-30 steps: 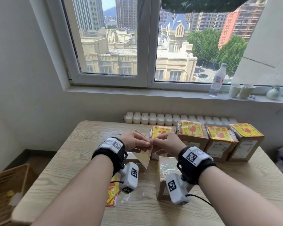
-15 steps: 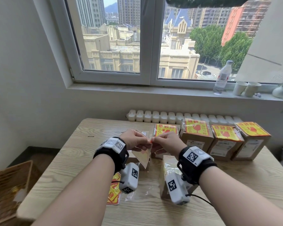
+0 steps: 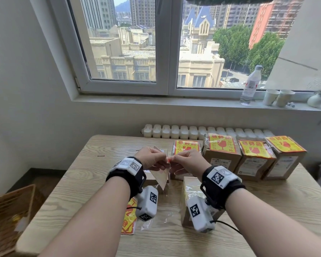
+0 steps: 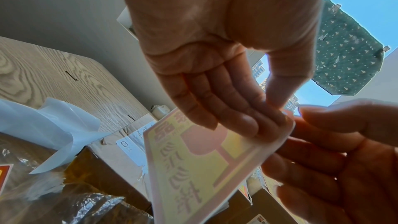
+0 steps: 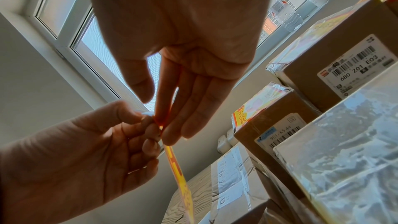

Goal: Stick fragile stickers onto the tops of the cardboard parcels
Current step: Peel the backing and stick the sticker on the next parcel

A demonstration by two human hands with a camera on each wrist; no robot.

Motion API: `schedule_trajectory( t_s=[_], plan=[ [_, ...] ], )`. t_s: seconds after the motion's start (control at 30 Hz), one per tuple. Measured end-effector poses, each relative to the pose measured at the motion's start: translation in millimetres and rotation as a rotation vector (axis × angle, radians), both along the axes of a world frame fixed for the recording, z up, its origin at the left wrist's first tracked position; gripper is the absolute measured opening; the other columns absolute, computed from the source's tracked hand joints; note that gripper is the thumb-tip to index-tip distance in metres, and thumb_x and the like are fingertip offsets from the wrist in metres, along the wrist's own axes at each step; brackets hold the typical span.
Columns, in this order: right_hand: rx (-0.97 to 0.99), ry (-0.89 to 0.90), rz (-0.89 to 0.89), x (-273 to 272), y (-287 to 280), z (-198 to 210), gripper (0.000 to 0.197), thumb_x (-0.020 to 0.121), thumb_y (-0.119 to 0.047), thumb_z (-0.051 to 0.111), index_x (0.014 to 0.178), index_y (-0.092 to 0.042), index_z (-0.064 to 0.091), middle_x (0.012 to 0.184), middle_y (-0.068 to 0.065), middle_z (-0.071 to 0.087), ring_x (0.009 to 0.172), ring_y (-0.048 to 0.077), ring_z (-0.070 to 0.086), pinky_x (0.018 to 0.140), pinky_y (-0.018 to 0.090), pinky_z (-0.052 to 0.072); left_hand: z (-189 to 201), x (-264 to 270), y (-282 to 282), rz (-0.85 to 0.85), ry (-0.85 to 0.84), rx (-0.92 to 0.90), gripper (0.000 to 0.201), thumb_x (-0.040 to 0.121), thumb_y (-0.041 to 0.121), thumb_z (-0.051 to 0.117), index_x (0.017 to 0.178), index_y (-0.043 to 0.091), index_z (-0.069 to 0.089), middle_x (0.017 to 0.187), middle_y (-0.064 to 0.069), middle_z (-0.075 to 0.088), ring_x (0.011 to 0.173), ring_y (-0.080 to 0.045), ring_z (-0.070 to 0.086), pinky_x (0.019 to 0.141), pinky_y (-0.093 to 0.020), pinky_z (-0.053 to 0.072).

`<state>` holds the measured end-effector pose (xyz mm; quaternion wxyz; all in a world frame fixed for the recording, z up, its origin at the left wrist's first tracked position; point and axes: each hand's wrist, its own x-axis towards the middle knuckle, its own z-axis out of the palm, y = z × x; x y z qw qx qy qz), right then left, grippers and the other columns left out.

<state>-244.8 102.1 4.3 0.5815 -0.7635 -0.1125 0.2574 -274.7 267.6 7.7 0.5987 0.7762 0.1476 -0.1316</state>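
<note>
A fragile sticker (image 3: 163, 175) is held in the air above the wooden table (image 3: 93, 175), pinched at its upper corner between thumb and fingers by the left hand (image 3: 150, 158) and by the right hand (image 3: 188, 161), whose fingertips meet there. The sheet hangs tilted, with its printed face turned away from the head camera. Four cardboard parcels (image 3: 220, 153) already bearing yellow-and-red stickers are ranged along the far edge. A tape-wrapped parcel (image 3: 190, 190) with a bare top is seen under the right wrist, and another bare parcel (image 4: 120, 147) beneath the sticker. Spare stickers (image 3: 128, 221) are laid by a clear bag (image 3: 156, 222). A wicker basket (image 3: 9, 216) stands to the left; its contents cannot be made out.
</note>
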Motion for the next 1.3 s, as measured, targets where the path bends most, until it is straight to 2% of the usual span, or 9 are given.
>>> schedule_trajectory(
  t_s=[0.13, 0.3, 0.47, 0.7, 0.8, 0.9, 1.07, 1.17, 1.3],
  plan=[
    [0.013, 0.005, 0.008, 3, -2, -1, 0.016, 0.092, -0.011, 0.061, 0.093, 0.002, 0.071, 0.076, 0.009, 0.072, 0.065, 0.015, 0.070, 0.065, 0.025, 0.059, 0, 3, 0, 0.000, 0.002, -0.018, 0.014, 0.078, 0.006, 0.066, 0.065, 0.009, 0.070, 0.073, -0.009, 0.073, 0.062, -0.012, 0.066, 0.073, -0.026, 0.055],
    [0.019, -0.005, 0.013, 8, -2, -1, 0.018, 0.092, -0.009, 0.060, 0.101, 0.003, 0.070, 0.078, 0.009, 0.072, 0.064, 0.014, 0.070, 0.064, 0.024, 0.059, 0, 6, 0, 0.027, -0.017, -0.042, 0.015, 0.079, 0.005, 0.067, 0.065, 0.009, 0.070, 0.066, -0.005, 0.071, 0.056, -0.009, 0.064, 0.062, -0.020, 0.053],
    [0.024, -0.016, 0.011, 12, -1, -3, 0.018, 0.091, -0.007, 0.060, 0.102, 0.004, 0.071, 0.077, 0.009, 0.071, 0.060, 0.011, 0.069, 0.058, 0.020, 0.058, -1, 9, -1, 0.031, -0.016, -0.071, 0.013, 0.079, 0.005, 0.067, 0.067, 0.008, 0.070, 0.063, -0.004, 0.071, 0.055, -0.009, 0.063, 0.063, -0.021, 0.052],
    [0.004, -0.064, 0.041, 18, -1, -5, 0.026, 0.085, -0.023, 0.072, 0.095, 0.001, 0.074, 0.074, 0.005, 0.074, 0.065, 0.011, 0.070, 0.064, 0.022, 0.058, -4, 15, 3, 0.003, -0.008, -0.047, 0.005, 0.081, 0.009, 0.069, 0.079, 0.006, 0.072, 0.078, -0.009, 0.073, 0.066, -0.012, 0.066, 0.077, -0.028, 0.054],
    [-0.007, -0.072, 0.044, 21, -2, -7, 0.025, 0.085, -0.020, 0.071, 0.097, 0.002, 0.073, 0.075, 0.007, 0.074, 0.066, 0.012, 0.071, 0.066, 0.024, 0.059, -6, 17, 4, -0.011, -0.008, -0.040, 0.005, 0.081, 0.009, 0.069, 0.082, 0.005, 0.072, 0.081, -0.008, 0.073, 0.070, -0.013, 0.067, 0.082, -0.031, 0.054],
    [-0.006, -0.058, 0.028, 23, -2, -8, 0.020, 0.089, -0.013, 0.066, 0.097, 0.004, 0.072, 0.078, 0.011, 0.073, 0.064, 0.012, 0.071, 0.062, 0.022, 0.059, -7, 19, 3, -0.022, -0.004, -0.043, 0.005, 0.078, 0.009, 0.071, 0.082, 0.006, 0.073, 0.084, -0.010, 0.073, 0.072, -0.015, 0.066, 0.087, -0.034, 0.054],
    [-0.022, -0.067, -0.020, 26, 4, -11, 0.013, 0.092, -0.008, 0.060, 0.082, -0.007, 0.069, 0.074, 0.010, 0.072, 0.060, 0.013, 0.070, 0.060, 0.024, 0.058, -7, 21, 5, 0.007, 0.003, -0.032, 0.008, 0.080, 0.005, 0.064, 0.074, 0.009, 0.069, 0.081, -0.011, 0.072, 0.069, -0.015, 0.066, 0.075, -0.028, 0.054],
    [-0.022, -0.051, -0.054, 29, 9, -15, 0.015, 0.094, -0.007, 0.056, 0.083, -0.006, 0.067, 0.077, 0.010, 0.072, 0.059, 0.011, 0.070, 0.058, 0.023, 0.057, -11, 22, 17, 0.071, 0.016, -0.031, 0.016, 0.081, 0.007, 0.060, 0.066, 0.011, 0.063, 0.074, -0.007, 0.071, 0.068, -0.016, 0.066, 0.072, -0.028, 0.053],
    [-0.017, -0.032, -0.107, 33, 19, -20, 0.017, 0.096, -0.007, 0.053, 0.084, -0.004, 0.065, 0.076, 0.009, 0.071, 0.056, 0.010, 0.068, 0.057, 0.024, 0.056, -19, 23, 46, 0.226, 0.042, -0.006, 0.019, 0.085, 0.009, 0.054, 0.066, 0.011, 0.055, 0.072, -0.006, 0.066, 0.066, -0.016, 0.065, 0.068, -0.027, 0.051]
  ],
)
